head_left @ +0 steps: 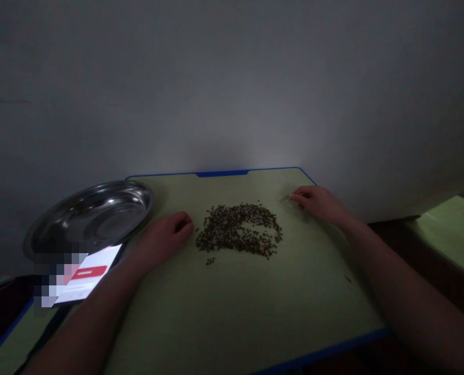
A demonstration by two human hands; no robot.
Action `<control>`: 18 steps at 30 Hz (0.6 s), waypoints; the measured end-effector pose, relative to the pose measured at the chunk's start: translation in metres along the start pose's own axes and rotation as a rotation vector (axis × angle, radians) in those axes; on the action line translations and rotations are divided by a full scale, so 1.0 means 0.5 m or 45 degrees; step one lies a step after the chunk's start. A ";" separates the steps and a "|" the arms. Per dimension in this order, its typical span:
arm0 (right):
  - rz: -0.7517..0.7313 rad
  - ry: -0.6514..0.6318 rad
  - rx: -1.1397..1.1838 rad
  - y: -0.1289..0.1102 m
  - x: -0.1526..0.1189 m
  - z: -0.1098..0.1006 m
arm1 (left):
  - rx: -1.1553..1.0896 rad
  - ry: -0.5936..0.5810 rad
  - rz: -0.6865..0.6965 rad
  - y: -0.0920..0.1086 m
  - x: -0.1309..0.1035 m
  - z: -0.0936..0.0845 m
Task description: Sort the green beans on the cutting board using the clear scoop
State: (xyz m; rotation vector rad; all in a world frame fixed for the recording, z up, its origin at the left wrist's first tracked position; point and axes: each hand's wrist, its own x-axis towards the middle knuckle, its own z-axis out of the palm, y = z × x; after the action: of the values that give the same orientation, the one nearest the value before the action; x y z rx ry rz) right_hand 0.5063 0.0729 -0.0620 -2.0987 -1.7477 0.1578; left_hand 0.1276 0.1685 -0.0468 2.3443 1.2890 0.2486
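- Two hands: left hand (167, 235) loosely curled, any hold hidden; right hand (312, 201) pinched near one faint clear shape (285, 199) — cannot tell if gripped.
- One patch of small dark pieces (228, 240) (uncountably many) between them, on one table (220, 307).
- One metal basin (87, 216); one lit phone (93, 273), writing illegible.

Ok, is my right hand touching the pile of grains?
Apart. The head view shows a strip of green tabletop between the right hand and the near edge of the pile.
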 end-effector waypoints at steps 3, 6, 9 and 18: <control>0.004 0.001 -0.165 -0.027 0.006 0.019 | -0.006 -0.002 0.007 -0.001 0.000 -0.001; 0.037 0.027 -0.338 -0.055 0.013 0.039 | -0.014 0.010 0.021 -0.003 0.001 0.000; 0.050 0.040 -0.442 -0.071 0.017 0.050 | -0.022 0.017 0.015 -0.005 0.002 0.001; -0.063 0.037 -0.434 -0.046 0.017 0.045 | -0.006 0.002 0.000 0.001 0.003 0.000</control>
State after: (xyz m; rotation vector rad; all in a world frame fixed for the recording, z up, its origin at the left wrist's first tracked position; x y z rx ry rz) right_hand 0.4791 0.0894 -0.0727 -2.2704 -1.9171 -0.1977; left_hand 0.1287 0.1695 -0.0469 2.3405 1.2879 0.2538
